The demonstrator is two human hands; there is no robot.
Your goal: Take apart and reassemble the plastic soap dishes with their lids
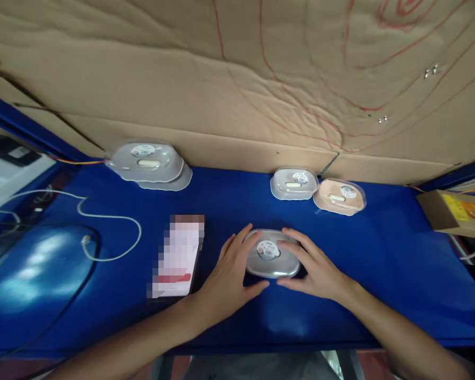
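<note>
A small grey lidded container with a round label on its lid sits on the blue table near the front middle. My left hand cups its left side, fingers spread over the rim and thumb under its front edge. My right hand holds its right side the same way. Both hands touch the container, which rests on the table.
A grey lidded container and a peach one stand at the back right. Two stacked grey containers stand at the back left. A phone lies left of my hands. A white cable loops at left; a cardboard box is at right.
</note>
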